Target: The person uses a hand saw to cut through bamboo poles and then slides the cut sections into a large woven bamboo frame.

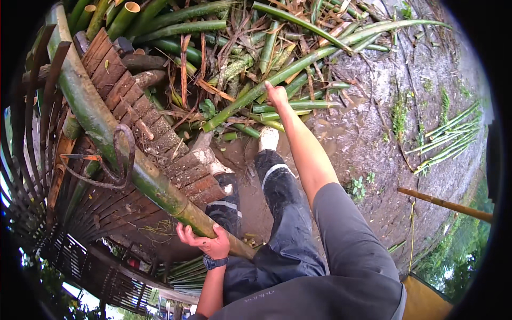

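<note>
Your right hand point(276, 95) closes on the long green bamboo stalk point(320, 53), its axis running up-right beyond your fingers; your left hand point(205, 241) (wristwatch side) grips the thick bamboo pole point(101, 128) slanting away up-left.

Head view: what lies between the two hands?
Between the left hand on the thick green bamboo pole and the right hand on the slim green bamboo stem are the person's dark-trousered legs on wet mud.

Left hand point(205, 242), wristwatch on the wrist, fingers curled in a grip, forearm bent upward; right arm extended forward, right hand point(276, 95) closed in a grasp
</note>
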A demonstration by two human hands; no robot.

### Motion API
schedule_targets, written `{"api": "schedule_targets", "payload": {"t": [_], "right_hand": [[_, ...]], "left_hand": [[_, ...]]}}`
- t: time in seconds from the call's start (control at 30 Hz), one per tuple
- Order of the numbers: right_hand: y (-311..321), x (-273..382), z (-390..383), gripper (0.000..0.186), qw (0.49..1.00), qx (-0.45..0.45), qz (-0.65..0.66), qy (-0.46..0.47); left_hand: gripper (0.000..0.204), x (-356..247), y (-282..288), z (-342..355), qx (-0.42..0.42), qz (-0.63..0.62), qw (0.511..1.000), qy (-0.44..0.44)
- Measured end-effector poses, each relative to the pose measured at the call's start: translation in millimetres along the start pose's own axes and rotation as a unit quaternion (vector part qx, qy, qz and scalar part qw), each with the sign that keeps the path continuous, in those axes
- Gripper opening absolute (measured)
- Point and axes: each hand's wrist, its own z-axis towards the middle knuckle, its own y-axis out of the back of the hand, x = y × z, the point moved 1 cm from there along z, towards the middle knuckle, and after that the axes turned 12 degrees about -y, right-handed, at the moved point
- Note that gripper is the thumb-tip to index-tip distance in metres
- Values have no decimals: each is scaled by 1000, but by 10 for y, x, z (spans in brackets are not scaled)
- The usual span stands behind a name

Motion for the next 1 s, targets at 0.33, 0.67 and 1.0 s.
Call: {"api": "schedule_targets", "payload": {"t": [0.33, 0.67, 1.0], "right_hand": [[-304, 142, -296, 95, 962, -245, 57, -109], [2115, -523, -1811, 56, 913, -216, 315, 144], [1486, -641, -4189, 25, 904, -122, 404, 70]], "left_hand": [[76, 4, 10, -10, 14, 24, 1000, -8], [75, -721, 341, 590, 14, -12, 1000, 8], [59, -2634, 312, 2216, 321, -256, 865, -289]]}}
